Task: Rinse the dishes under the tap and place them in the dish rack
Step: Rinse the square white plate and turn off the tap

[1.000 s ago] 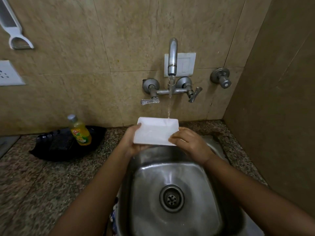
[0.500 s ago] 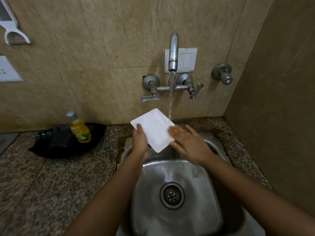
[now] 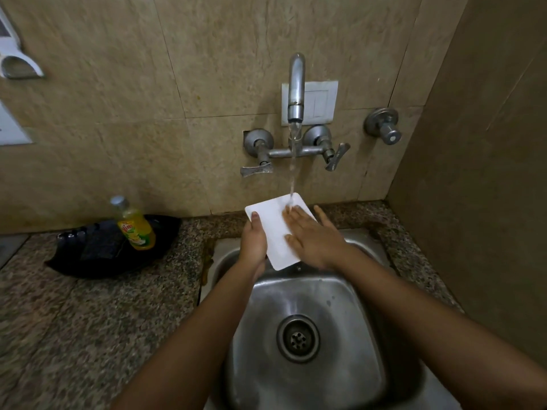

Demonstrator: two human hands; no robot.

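Water from the steel wall tap (image 3: 296,90) strikes the flat white rectangular plate (image 3: 276,232) I tilt over the steel sink (image 3: 307,335); left hand (image 3: 253,241) grips its edge for steadiness, right hand (image 3: 313,236) rubs with straight, spread fingers (image 3: 296,216).

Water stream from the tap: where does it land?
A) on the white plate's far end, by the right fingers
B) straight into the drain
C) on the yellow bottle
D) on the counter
A: the stream hits the white plate at its far end, beside the right hand's flat fingers.
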